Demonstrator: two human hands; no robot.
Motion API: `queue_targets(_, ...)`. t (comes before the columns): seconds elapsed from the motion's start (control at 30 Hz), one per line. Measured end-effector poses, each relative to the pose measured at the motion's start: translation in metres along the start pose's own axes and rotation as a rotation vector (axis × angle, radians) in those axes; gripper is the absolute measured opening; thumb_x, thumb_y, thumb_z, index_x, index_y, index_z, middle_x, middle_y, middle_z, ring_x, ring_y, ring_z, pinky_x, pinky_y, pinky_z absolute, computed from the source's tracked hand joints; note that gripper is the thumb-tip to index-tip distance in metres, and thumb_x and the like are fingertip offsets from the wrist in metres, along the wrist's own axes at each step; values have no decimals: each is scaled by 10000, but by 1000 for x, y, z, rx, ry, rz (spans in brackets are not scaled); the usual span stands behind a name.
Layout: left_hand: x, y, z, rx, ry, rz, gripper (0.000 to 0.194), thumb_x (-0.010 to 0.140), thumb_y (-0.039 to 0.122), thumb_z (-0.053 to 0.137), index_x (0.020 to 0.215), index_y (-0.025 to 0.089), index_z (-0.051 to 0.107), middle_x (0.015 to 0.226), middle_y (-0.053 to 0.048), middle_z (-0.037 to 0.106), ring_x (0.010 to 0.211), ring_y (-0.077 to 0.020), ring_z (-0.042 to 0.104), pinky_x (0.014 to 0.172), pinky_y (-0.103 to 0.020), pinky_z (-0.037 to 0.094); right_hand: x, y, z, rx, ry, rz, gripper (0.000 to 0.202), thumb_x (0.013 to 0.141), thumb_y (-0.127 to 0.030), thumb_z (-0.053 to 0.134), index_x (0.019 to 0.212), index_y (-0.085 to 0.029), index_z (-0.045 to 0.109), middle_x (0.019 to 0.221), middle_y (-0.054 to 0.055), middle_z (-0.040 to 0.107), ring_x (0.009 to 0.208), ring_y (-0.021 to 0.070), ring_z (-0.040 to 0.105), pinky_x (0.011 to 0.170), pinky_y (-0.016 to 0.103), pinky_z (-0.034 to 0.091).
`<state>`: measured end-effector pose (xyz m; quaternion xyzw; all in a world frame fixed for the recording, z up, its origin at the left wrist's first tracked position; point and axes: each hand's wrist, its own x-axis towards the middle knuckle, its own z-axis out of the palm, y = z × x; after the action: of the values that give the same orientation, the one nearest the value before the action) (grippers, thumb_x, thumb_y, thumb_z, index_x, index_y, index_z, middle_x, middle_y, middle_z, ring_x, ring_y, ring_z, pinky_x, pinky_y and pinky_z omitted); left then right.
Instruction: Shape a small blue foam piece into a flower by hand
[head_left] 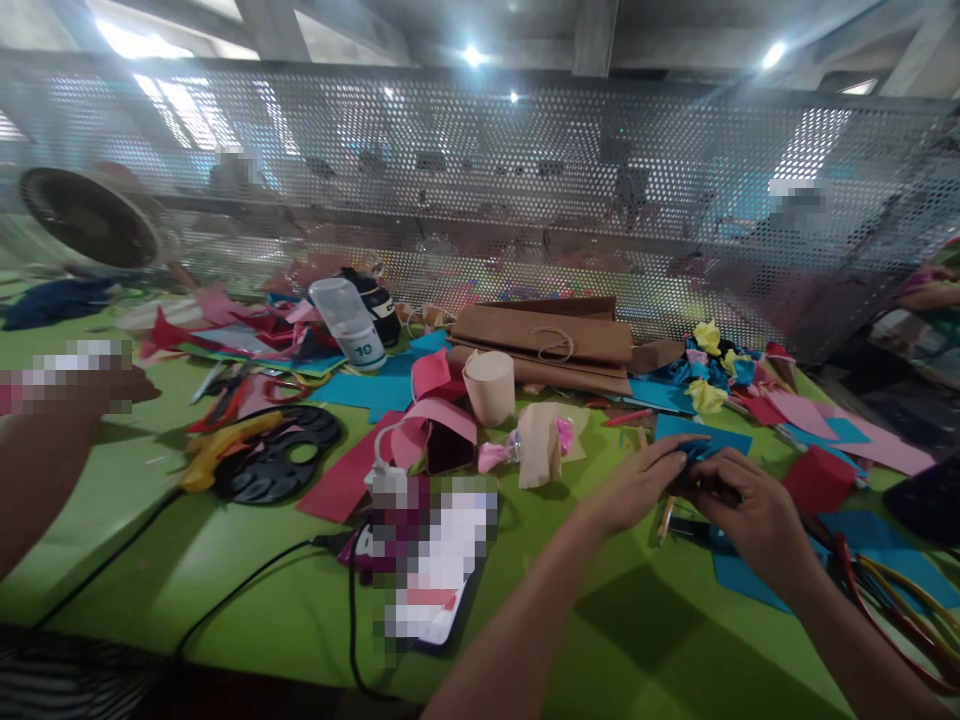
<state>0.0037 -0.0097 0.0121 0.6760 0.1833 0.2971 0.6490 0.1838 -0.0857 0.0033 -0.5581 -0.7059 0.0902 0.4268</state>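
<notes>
My left hand (637, 485) and my right hand (754, 505) meet over the right side of the green table. Between their fingertips they pinch a small piece of folded blue paper (699, 450), partly hidden by the fingers. A flat blue sheet (731, 431) lies just behind them. Below the hands is a small pencil-like stick (665, 522), with more blue paper (750, 580) under my right wrist. A red paper piece (821, 478) stands to the right of my right hand.
Another person's arm (52, 440) reaches in at the left. A glue gun (225, 450) rests on a black palette (300, 470). A phone (450, 570), corded plugs, a tape roll (491, 385), a bottle (349, 325), brown paper (540, 335) and scissors (862, 590) surround the work. A perforated metal screen (480, 180) stands behind.
</notes>
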Motion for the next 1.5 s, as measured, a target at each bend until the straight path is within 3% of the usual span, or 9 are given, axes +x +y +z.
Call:
queue_targets(0.53, 1, -3, 1, -8, 0, 43, 483, 1028, 425, 461, 1445, 232, 612, 1492, -76, 605, 1380, -264, 539, 1207, -423, 379, -1, 4, -2, -81, -67, -30, 99, 962, -237, 633, 868, -240, 666, 889, 28, 599, 825, 211, 609, 718, 308, 485)
queue_targets(0.8, -2, 2, 1, 13, 27, 50, 503, 1011, 435, 475, 1458, 249, 609, 1464, -65, 625, 1348, -269, 552, 1197, -425, 379, -1, 5, 0, -17, -5, -100, 71, 945, -211, 669, 939, -259, 721, 900, 26, 622, 807, 200, 639, 699, 296, 508)
queue_targets(0.97, -3, 2, 2, 4, 25, 50, 510, 1007, 437, 486, 1458, 234, 611, 1479, -86, 614, 1374, -280, 539, 1204, -432, 369, 2, 0, -2, -31, -4, -128, 95, 941, -206, 679, 862, -247, 713, 845, 18, 605, 777, 188, 630, 692, 284, 508)
queue_targets(1.17, -1, 0, 2, 16, 20, 49, 501, 1010, 427, 474, 1451, 233, 612, 1485, -84, 610, 1374, -279, 542, 1202, -425, 371, 3, -1, -1, -24, -14, -110, 103, 941, -215, 676, 854, -248, 719, 853, 26, 622, 787, 198, 637, 704, 294, 522)
queue_targets(1.3, -1, 2, 0, 42, 29, 62, 502, 1016, 434, 465, 1461, 247, 606, 1488, -68, 608, 1370, -270, 544, 1203, -409, 369, 1, 1, 2, 32, 29, -85, 27, 928, -255, 722, 946, -259, 742, 889, 32, 645, 771, 196, 642, 670, 294, 527)
queue_targets(1.5, -2, 4, -2, 35, 7, 35, 529, 1026, 466, 457, 1500, 255, 562, 1494, -73, 596, 1344, -282, 547, 1172, -430, 395, -3, -1, 0, 72, 98, -41, 76, 911, -308, 763, 968, -270, 732, 883, 21, 655, 700, 175, 610, 583, 284, 477)
